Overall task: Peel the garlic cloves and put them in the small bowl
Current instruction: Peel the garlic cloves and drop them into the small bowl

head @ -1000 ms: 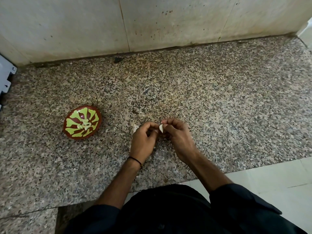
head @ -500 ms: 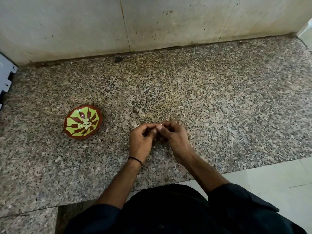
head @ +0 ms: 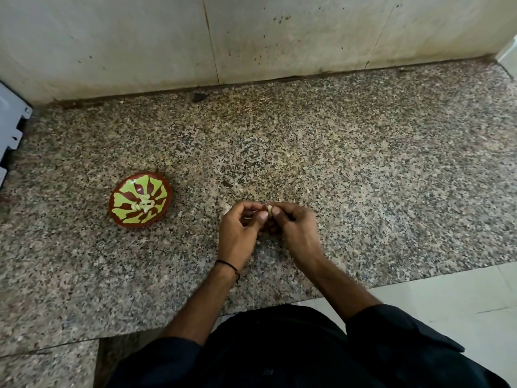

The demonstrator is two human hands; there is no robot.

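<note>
Granite, speckled grey and brown, forms the counter (head: 363,163) on which all items sit; a pale stained wall (head: 279,32) closes its far edge.

Container: one small bowl (head: 140,199) stands on the counter, left of the hands and well apart from them. Its rim is reddish brown and its inside carries a bright green pattern on brown. At the centre of the bowl lies a small cluster of pale peeled cloves (head: 144,205) (the exact count cannot be read at this size).

Work item: one garlic clove (head: 269,209) is held above the counter, between the two hands, near the counter's middle. Only a small pale part of it shows between the fingertips.

Left hand (head: 240,231): fingers curled, grip pinched toward the clove, with the thumb tip beside it. A thin black band (head: 226,265) circles the wrist.

Right hand (head: 296,228): fingers curled, grip closed on the clove from the right, thumb and forefinger meeting at it. The hand is slightly blurred.

A pale scrap (head: 226,210), apparently skin, lies on the counter just beyond the left hand. A small dark fragment (head: 199,97) lies at the foot of the wall. Both forearms emerge from dark sleeves (head: 391,329) at the near edge.
</note>
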